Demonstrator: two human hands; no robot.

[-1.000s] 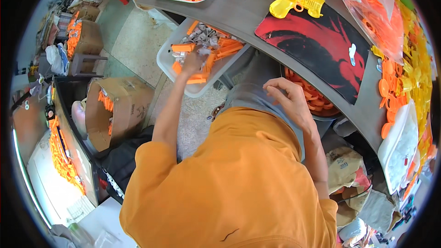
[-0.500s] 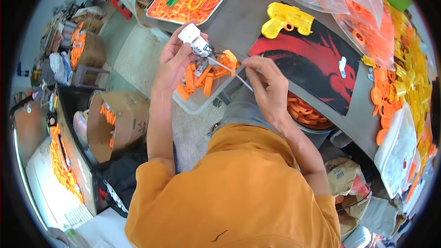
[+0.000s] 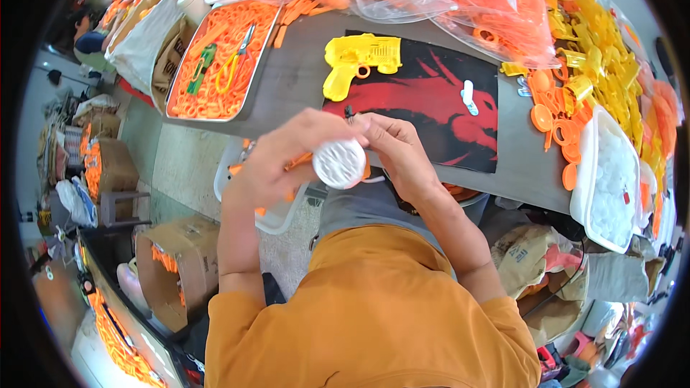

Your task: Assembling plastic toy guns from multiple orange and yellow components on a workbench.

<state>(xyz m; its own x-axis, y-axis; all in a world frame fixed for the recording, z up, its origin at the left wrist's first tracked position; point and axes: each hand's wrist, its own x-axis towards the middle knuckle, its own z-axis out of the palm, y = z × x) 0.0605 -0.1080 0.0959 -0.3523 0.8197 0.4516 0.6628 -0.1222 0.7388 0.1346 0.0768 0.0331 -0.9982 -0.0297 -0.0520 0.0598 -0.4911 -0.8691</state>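
My left hand (image 3: 291, 145) is closed around a white part with a round, ridged end (image 3: 339, 164) that faces up. My right hand (image 3: 404, 154) meets it with thumb and forefinger pinched close to the left fingertips; what lies in that pinch is too small to make out. A small dark piece (image 3: 349, 113) sticks up where the fingertips meet. Below the white part, a short length of pale strip (image 3: 373, 179) shows between the hands. Just beyond them, a yellow toy gun (image 3: 357, 57) lies on the black and red mat (image 3: 431, 133).
Left on the table is a tray (image 3: 170, 104) of orange parts with yellow-handled pliers (image 3: 228, 72) and a green tool (image 3: 202, 68). A plastic bin (image 3: 277, 224) sits under my left arm. Yellow parts (image 3: 600, 54) and a white tub (image 3: 583, 208) stand at right.
Both hands have come together with the white part, which now shows its round end. The long pale strip stretched between them is mostly out of sight. The view has shifted too.
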